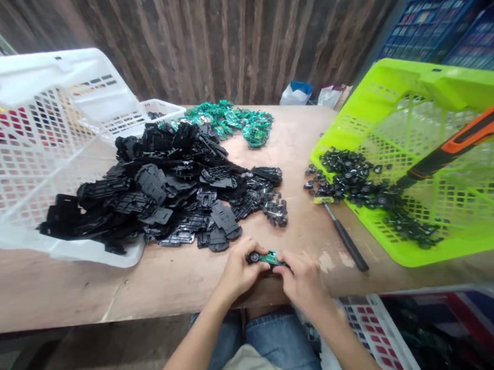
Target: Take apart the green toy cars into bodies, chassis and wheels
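A small green toy car [271, 257] with a black wheel at its left end is held between my two hands, just above the table's front edge. My left hand [241, 267] grips the wheel end with thumb and fingers. The other end is pinched by my right hand [300, 274], which covers much of it. Just beyond my hands lies a big heap of flat black plastic car bases [162, 182], spilling from a tipped white basket. Loose wheel sets [276, 211] lie at the heap's right edge. Farther back is a pile of green car bodies [229, 118].
The white basket [65, 251] lies on its side at the left. At the right, a tipped lime-green basket [408, 252] holds black wheel parts [352, 177] and an orange-and-black handled tool [459, 139]. A black-handled hammer [347, 243] lies beside it on the wooden table [182, 285].
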Demonstrator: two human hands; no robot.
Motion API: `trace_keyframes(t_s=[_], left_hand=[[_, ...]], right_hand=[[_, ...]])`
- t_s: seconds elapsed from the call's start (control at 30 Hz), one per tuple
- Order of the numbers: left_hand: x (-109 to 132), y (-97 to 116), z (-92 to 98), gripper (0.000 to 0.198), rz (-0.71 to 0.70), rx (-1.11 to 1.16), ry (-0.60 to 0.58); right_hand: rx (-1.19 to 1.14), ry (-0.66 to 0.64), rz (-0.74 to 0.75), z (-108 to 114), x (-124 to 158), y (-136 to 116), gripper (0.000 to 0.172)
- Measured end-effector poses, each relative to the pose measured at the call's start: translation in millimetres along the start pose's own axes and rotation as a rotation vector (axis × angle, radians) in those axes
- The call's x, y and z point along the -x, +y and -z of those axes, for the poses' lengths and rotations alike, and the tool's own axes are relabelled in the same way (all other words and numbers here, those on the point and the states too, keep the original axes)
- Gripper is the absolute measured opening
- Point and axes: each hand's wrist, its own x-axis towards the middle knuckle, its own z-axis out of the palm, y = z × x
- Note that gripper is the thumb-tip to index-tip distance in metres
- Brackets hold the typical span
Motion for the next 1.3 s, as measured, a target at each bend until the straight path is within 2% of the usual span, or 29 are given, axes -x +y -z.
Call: trace_keyframes(t_s=[0.17,0.23,0.3,0.33,0.4,0.5,0.63,0.7,0.77,0.87,0.97,1.0,1.07,1.17,1.3], left_hand=[[9,16,-8.3,0.009,-0.037,-0.092,0.052],[15,26,-18.5,0.009,-0.035,-0.081,0.107],[19,34,-29.3,0.012,-0.01,-0.053,0.167],[19,37,-33.6,0.013,0.011,-0.044,0.195],[13,37,-38.1,0.013,0.063,-0.04,0.218],[-2,25,-34.7,0.015,0.155,-0.065,0.166],[-19,5,-24.0,0.021,0.182,-0.142,0.119],[-23,0,-21.1,0.023,0.186,-0.16,0.105],[-26,-2,-20.2,0.02,0.213,-0.165,0.097],[-29,-1,-21.1,0.018,0.264,-0.156,0.104],[-31,-2,-22.8,0.017,0.267,-0.133,0.115],[-31,-2,-23.2,0.017,0.258,-0.129,0.119],[-31,-4,-22.9,0.017,0.251,-0.138,0.125],[-30,2,-17.3,0.021,0.193,-0.161,0.094],[-27,29,-2.8,0.045,-0.044,-0.115,0.073]], right_hand=[[-0.268,0.055,-0.13,-2,1,10,0.016],[-0.221,0.166,-0.176,-2,-1,13,0.03],[-0.076,0.294,-0.202,-4,-5,16,0.044],[-0.019,0.321,-0.212,-5,-7,17,0.049],[0.032,0.271,-0.241,-6,-12,21,0.054],[0.078,0.143,-0.306,3,-20,41,0.05],[0.259,0.245,-0.537,30,-24,89,0.04],[0.296,0.227,-0.627,43,-19,109,0.036],[0.254,0.164,-0.634,51,-7,115,0.03],[0.036,0.108,-0.595,53,32,98,0.036],[-0.389,0.172,-0.622,38,85,62,0.042],[-0.435,0.189,-0.619,32,100,51,0.042],[-0.416,0.123,-0.585,22,122,37,0.041],[-0.313,-0.005,-0.515,19,124,37,0.042],[-0.032,0.048,-0.551,27,85,53,0.041]])
